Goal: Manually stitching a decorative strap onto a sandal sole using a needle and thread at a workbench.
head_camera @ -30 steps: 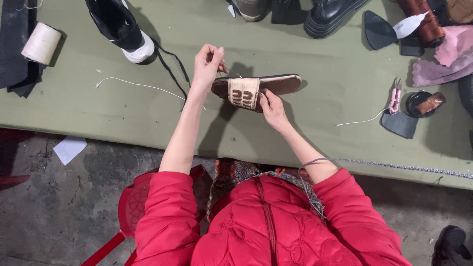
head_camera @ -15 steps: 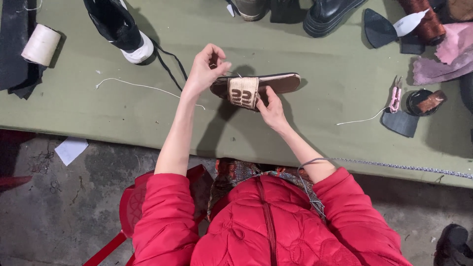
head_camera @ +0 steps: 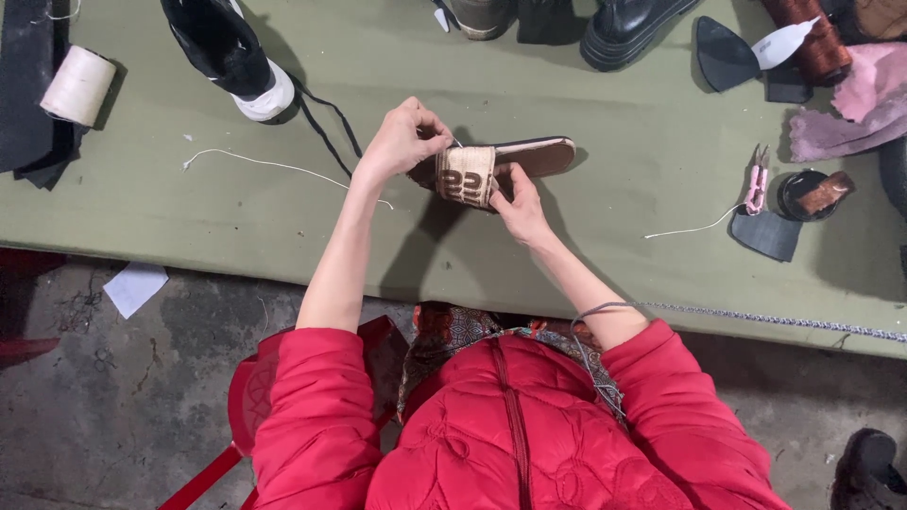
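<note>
Where the red quilted jacket fills the near edge of the view, both bare forearms reach away from it over the green table to a brown sandal lying flat near the table's middle. On the near side of the sandal, the right hand presses its fingers closed against the cream woven strap, steadying it. At the sandal's left end, touching the strap's edge, the left hand is curled shut, fingertips pinched together on something too small to make out. Left of the sandal, a loose white thread trails across the table, and a black lace runs beside it. Right of the sandal, well apart, lie pink snips, a small round black tin and a dark leather scrap. Beyond the sandal to the left stands a black shoe with a white sole, and farther left a spool of cream thread. Straight beyond the sandal, at the table's far edge, sits a black boot; right of that, a black sole piece and pink leather pieces.
</note>
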